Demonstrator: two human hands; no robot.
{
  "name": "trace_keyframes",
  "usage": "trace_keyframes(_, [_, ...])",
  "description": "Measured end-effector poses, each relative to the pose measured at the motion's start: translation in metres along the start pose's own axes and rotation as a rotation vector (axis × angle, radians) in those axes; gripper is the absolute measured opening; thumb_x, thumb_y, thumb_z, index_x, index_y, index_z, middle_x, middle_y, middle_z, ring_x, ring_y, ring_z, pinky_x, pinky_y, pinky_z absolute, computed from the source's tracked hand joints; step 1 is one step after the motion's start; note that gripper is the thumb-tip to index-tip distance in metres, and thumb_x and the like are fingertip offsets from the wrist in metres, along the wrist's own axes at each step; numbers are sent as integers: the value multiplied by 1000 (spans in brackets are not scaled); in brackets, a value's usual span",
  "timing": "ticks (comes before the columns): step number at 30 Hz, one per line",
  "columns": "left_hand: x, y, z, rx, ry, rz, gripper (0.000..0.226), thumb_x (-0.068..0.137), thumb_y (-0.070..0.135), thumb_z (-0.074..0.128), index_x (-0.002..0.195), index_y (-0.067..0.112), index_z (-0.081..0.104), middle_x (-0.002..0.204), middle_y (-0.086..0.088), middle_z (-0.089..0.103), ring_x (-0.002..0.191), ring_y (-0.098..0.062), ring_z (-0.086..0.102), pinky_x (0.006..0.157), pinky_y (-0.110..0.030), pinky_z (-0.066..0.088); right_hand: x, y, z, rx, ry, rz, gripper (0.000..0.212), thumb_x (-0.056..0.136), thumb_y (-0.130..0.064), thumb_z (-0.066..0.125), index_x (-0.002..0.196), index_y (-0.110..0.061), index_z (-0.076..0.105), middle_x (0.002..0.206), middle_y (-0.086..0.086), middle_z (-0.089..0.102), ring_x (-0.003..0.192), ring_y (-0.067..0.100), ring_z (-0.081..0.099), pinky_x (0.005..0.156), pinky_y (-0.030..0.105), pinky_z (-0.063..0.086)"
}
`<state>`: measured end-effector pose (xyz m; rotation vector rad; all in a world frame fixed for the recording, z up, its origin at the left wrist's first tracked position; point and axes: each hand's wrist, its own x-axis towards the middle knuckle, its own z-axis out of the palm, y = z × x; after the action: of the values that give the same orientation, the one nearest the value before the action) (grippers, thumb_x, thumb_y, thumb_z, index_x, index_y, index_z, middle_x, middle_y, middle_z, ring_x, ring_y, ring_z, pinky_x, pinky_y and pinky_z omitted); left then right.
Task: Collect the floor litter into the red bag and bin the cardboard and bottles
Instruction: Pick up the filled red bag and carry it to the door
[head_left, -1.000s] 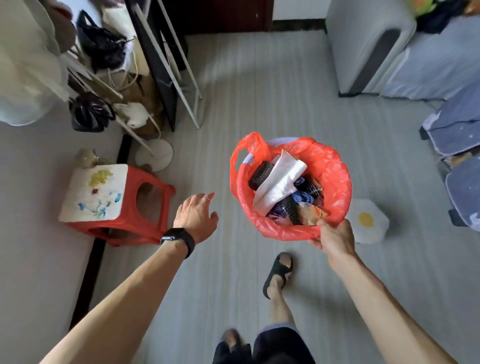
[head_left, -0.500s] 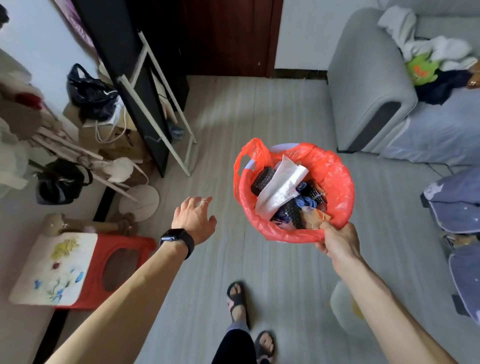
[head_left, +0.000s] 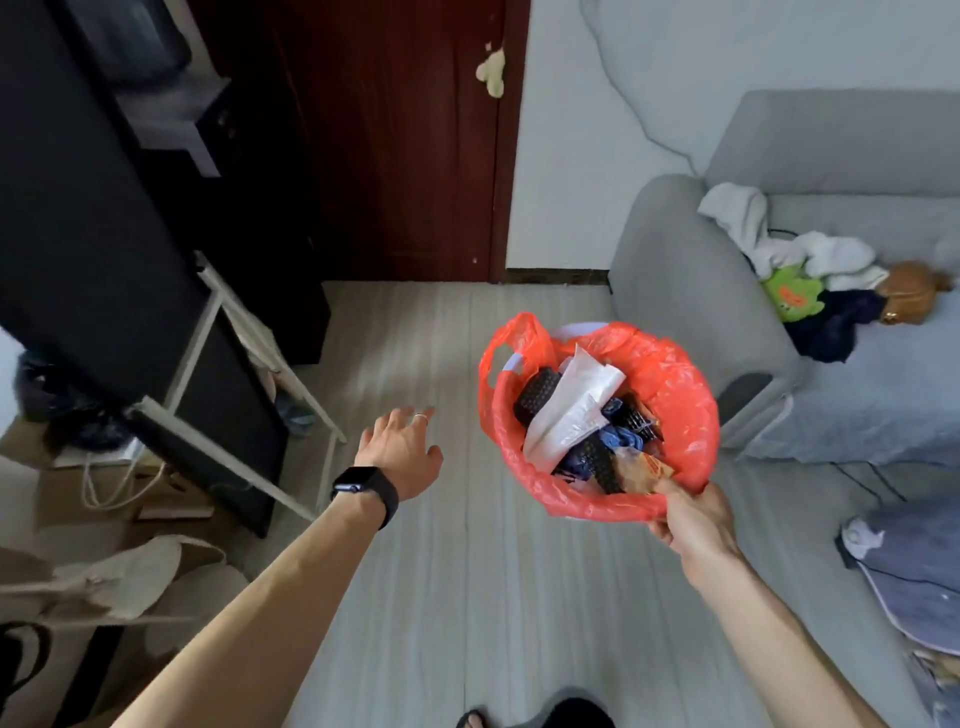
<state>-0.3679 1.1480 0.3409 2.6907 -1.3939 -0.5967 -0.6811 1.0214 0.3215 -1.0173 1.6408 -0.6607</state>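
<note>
The red bag (head_left: 675, 395) lines a small white bin whose rim shows at the far side. It is held up above the floor, right of centre. Inside lie a white paper wrapper (head_left: 566, 410), dark netted pieces, blue scraps and an orange-brown packet. My right hand (head_left: 693, 522) grips the bag's near rim from below. My left hand (head_left: 400, 452) is stretched forward to the left of the bag, fingers relaxed and spread, holding nothing. A black watch sits on that wrist.
A dark red door (head_left: 395, 140) stands straight ahead. A black panel on a white frame (head_left: 130, 280) leans at the left, with cardboard boxes (head_left: 104, 493) and black bags beside it. A grey sofa (head_left: 727, 291) with clothes and toys fills the right.
The view has lifted and moved forward toward the door; the red stool and the egg-shaped cushion have dropped out of sight. Both hands keep their poses, the right still holding the bag.
</note>
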Motion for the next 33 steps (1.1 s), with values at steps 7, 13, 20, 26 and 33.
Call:
trace_keyframes(7, [190, 30, -54, 1, -22, 70, 65, 93, 36, 48, 154, 30, 27, 157, -1, 29, 143, -26, 30, 115, -44, 29, 131, -108, 63, 74, 54, -24, 13, 94, -7, 61, 82, -14, 61, 68, 9, 60, 52, 22, 51, 53, 29, 42])
trace_keyframes(13, [376, 59, -103, -3, -34, 43, 65, 93, 36, 49, 154, 30, 26, 159, -2, 28, 145, -25, 27, 119, -47, 25, 280, -203, 149, 11, 11, -36, 10, 93, -5, 57, 87, -7, 64, 61, 9, 56, 48, 21, 48, 48, 28, 38])
trace_keyframes(20, [539, 62, -142, 7, -95, 46, 65, 94, 40, 48, 154, 32, 24, 160, 0, 26, 146, -24, 26, 118, -46, 26, 386, -302, 240, -8, -12, 19, 10, 88, -5, 59, 80, -8, 63, 52, 5, 55, 44, 19, 51, 43, 25, 41])
trace_keyframes(26, [704, 76, -169, 86, -124, 150, 64, 95, 39, 47, 155, 28, 26, 157, -3, 30, 142, -27, 31, 115, -44, 29, 483, -358, 316, 12, 32, 96, 14, 88, -5, 56, 75, -10, 55, 62, 13, 51, 51, 22, 47, 46, 27, 42])
trace_keyframes(33, [839, 131, -187, 126, -173, 233, 64, 94, 38, 46, 154, 28, 27, 160, -4, 24, 145, -27, 24, 116, -45, 23, 595, -396, 354, -38, 97, 219, 11, 84, -1, 49, 75, -4, 56, 59, 15, 54, 53, 25, 52, 47, 28, 44])
